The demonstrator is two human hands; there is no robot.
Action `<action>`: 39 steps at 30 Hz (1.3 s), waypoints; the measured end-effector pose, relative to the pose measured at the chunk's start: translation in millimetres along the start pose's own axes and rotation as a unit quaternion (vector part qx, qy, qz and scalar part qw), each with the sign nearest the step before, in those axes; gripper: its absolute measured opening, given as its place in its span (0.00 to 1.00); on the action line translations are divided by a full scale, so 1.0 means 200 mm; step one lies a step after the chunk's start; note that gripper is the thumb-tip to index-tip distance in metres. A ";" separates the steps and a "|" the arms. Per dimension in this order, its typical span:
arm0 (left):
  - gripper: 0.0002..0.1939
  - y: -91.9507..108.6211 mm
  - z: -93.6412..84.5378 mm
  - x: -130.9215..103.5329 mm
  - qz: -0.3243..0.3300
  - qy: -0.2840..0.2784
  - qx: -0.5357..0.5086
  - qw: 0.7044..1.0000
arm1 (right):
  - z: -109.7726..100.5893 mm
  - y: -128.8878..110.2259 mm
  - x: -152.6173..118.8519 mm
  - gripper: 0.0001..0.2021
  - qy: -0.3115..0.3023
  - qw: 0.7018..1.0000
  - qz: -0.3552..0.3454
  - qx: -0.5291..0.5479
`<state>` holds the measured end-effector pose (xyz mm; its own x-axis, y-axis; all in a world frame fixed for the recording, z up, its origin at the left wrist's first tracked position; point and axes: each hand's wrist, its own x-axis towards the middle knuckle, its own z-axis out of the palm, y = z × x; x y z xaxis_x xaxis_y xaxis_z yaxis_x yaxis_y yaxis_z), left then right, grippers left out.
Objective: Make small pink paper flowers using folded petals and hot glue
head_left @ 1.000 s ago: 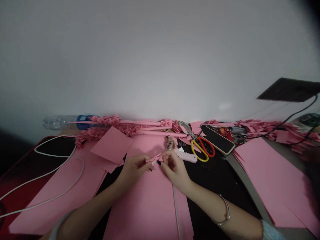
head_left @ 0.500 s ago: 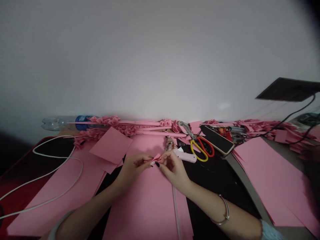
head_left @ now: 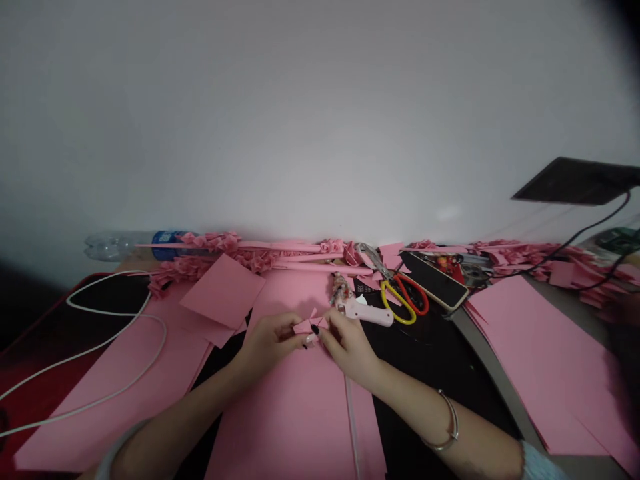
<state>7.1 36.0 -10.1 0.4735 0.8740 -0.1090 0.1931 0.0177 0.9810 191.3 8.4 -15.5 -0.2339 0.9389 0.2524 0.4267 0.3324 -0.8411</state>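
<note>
A small folded pink paper piece (head_left: pixel 303 327) is pinched between my two hands, over a long sheet of pink paper (head_left: pixel 295 413). My left hand (head_left: pixel 270 340) grips its left side with thumb and fingers. On the right side my right hand (head_left: pixel 349 347) holds it, the dark-nailed thumb pressed on its front. A pale pink glue gun (head_left: pixel 370 312) lies just beyond my right hand. Behind that rest scissors with one yellow and one red handle (head_left: pixel 404 299). A square of pink paper (head_left: pixel 223 291) lies beyond my left hand.
Folded pink paper flowers (head_left: pixel 185 270) and rolled pink stems line the wall. A clear plastic bottle (head_left: pixel 117 246) lies at the far left, near a white cable (head_left: pixel 155 360). To the right are a phone (head_left: pixel 435 280), more pink sheets (head_left: pixel 550 367) and a dark panel (head_left: pixel 575 180) on a cord.
The folded paper piece has turned in my fingers, and its flat front now shows more. Both hands stay in nearly the same place, with the right thumb shifted onto the front.
</note>
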 end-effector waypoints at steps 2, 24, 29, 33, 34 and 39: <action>0.11 0.01 0.00 0.00 0.003 -0.011 -0.006 1.000 | 0.00 0.00 0.00 0.09 -0.004 1.000 0.008 -0.002; 0.08 0.00 0.00 0.01 0.018 -0.015 -0.024 0.999 | 0.01 0.00 -0.01 0.08 -0.001 0.992 0.083 0.095; 0.09 0.00 0.01 0.02 0.026 -0.025 -0.023 0.999 | 0.00 -0.01 -0.01 0.04 -0.022 0.993 0.072 0.092; 0.11 -0.02 0.01 0.02 0.038 -0.022 -0.028 0.999 | 0.00 0.00 -0.01 0.05 -0.029 0.996 0.040 0.074; 0.11 -0.02 0.02 0.02 0.040 -0.024 -0.036 0.998 | 0.00 0.01 -0.01 0.05 -0.035 0.997 0.033 0.066; 0.03 0.02 0.02 0.00 0.034 -0.053 -0.066 0.996 | 0.00 0.02 0.00 0.07 -0.034 0.998 0.023 0.047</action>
<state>12.0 34.3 -6.6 0.5701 0.8199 -0.0517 0.0472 0.0301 0.9984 192.7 9.1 -20.0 -0.2766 0.9437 0.1815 0.3546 0.2757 -0.8934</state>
